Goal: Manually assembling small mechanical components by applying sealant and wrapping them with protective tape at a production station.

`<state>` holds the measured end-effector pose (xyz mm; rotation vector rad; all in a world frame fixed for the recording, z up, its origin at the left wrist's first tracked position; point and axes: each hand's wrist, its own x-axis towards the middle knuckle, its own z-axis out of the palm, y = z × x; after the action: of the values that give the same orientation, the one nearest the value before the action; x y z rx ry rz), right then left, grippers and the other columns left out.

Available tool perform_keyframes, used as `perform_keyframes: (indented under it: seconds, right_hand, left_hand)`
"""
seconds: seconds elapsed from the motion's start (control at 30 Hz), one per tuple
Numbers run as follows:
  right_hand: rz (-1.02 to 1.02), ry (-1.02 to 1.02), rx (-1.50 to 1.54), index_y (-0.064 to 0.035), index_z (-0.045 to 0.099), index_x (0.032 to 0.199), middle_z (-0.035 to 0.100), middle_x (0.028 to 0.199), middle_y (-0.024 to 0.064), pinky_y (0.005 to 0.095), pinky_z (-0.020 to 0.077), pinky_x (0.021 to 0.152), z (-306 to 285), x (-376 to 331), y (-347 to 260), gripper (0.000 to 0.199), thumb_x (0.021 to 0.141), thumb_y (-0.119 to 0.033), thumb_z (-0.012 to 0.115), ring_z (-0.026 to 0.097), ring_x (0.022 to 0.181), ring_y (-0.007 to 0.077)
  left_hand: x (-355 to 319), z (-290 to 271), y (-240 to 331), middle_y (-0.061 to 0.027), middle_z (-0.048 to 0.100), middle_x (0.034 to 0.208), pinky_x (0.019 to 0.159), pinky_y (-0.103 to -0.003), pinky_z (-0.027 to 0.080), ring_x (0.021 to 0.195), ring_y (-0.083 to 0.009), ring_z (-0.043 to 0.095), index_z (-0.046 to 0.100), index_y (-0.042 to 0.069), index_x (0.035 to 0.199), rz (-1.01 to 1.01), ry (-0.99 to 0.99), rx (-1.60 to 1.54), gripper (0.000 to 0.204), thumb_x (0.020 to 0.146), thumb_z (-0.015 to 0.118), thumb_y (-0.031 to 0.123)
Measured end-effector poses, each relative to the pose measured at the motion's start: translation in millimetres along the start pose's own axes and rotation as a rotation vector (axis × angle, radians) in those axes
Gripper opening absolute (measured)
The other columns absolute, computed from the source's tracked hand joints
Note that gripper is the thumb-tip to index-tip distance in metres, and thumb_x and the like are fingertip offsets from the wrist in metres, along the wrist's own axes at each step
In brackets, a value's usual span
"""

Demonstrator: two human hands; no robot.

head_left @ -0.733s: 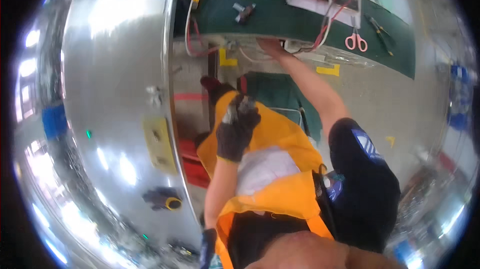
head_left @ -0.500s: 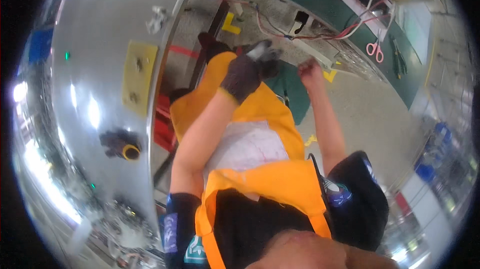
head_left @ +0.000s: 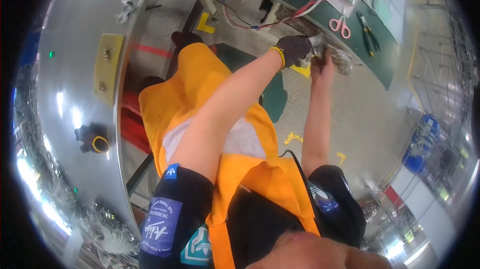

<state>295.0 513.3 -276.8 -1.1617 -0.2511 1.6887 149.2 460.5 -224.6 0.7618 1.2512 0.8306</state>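
My left hand (head_left: 294,51) wears a dark knitted glove with a yellow cuff and greyish finger ends. It reaches across to the right and meets my bare right hand (head_left: 322,66) beside the edge of the green bench (head_left: 370,64). The fingers of both hands look bent and closed together; whatever lies between them is too small and blurred to name. Just beyond them hangs crumpled clear plastic (head_left: 342,63). Pink-handled scissors (head_left: 340,26) and dark-handled pliers (head_left: 369,35) rest on the bench nearby.
A shiny metal table (head_left: 65,179) runs along the left, bearing another dark glove (head_left: 91,139), a yellow plate (head_left: 107,64) with metal studs and a small metal piece (head_left: 125,11). Red and white cables (head_left: 300,13) droop along the bench. Yellow corner marks (head_left: 205,23) show on the floor.
My gloved left hand has moved right, from above the apron to my right hand. The right hand has shifted slightly, and the whole view has swung so the bench tools appear farther left.
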Motion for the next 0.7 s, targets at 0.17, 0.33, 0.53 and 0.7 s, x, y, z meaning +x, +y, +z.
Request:
perform_keyframes:
  seconds: [0.17, 0.33, 0.53, 0.7]
  right_hand:
    - [-0.018, -0.279, -0.144, -0.0064, 0.056, 0.102, 0.06, 0.097, 0.0033, 0.0309, 0.04, 0.068, -4, -17, -25, 0.02, 0.084, -0.015, 0.057, 0.054, 0.082, 0.0152]
    - [-0.283, -0.399, -0.64, 0.0, 0.053, 0.11, 0.058, 0.104, 0.0123, 0.0348, 0.0422, 0.082, -32, -1, -14, 0.034, 0.077, -0.01, 0.055, 0.055, 0.097, 0.024]
    - [-0.837, -0.649, -1.678, -0.0026, 0.046, 0.121, 0.048, 0.124, 0.0137, 0.0427, 0.0333, 0.096, -67, 101, 11, 0.048, 0.081, -0.029, 0.05, 0.043, 0.116, 0.0297]
    - [-0.988, -0.47, -1.826, -0.0067, 0.044, 0.124, 0.046, 0.126, 0.0136, 0.0464, 0.0286, 0.1, -38, 94, 22, 0.049, 0.084, -0.035, 0.045, 0.041, 0.118, 0.0312]
  left_hand:
    - [44, 31, 9, -0.0108, 0.062, 0.079, 0.062, -0.033, 0.048, 0.067, -0.0221, 0.061, 0.06, 0.005, 0.09, 0.314, 0.228, 0.768, 0.024, 0.082, 0.047, 0.024]
    - [58, 39, 23, -0.0116, 0.063, 0.098, 0.077, -0.039, 0.048, 0.091, -0.0282, 0.061, 0.065, 0.009, 0.096, 0.248, 0.438, 1.042, 0.028, 0.08, 0.048, 0.022]
    - [46, 55, 29, -0.0137, 0.064, 0.092, 0.075, -0.038, 0.048, 0.087, -0.0288, 0.061, 0.067, 0.007, 0.089, 0.337, 0.422, 1.187, 0.027, 0.074, 0.055, 0.026]
    - [33, 17, 9, -0.0158, 0.063, 0.085, 0.072, -0.04, 0.047, 0.082, -0.032, 0.06, 0.062, 0.01, 0.091, 0.46, 0.403, 1.124, 0.03, 0.068, 0.063, 0.029]
